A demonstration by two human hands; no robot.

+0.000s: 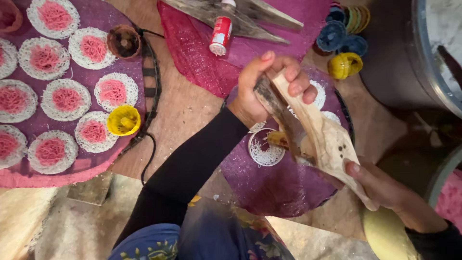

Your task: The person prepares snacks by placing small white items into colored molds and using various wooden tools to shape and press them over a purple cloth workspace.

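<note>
My left hand (269, 86), in a black sleeve, grips the upper handle of a pale wooden press (327, 144). My right hand (380, 185) holds the press's lower handle from underneath. The press is tilted over a round purple woven mat (279, 192). A white lacy noodle round (263, 151) lies on the mat just left of the press, and more white rounds (320, 96) show behind my left hand.
A large purple tray (96, 72) on the left carries several pink-and-white noodle rounds, plus a yellow mould (123, 120) and a brown mould (123, 42). A red-and-white bottle (221, 34) lies at the top. Blue and yellow moulds (344, 65) and a big metal pot (409, 58) stand at right.
</note>
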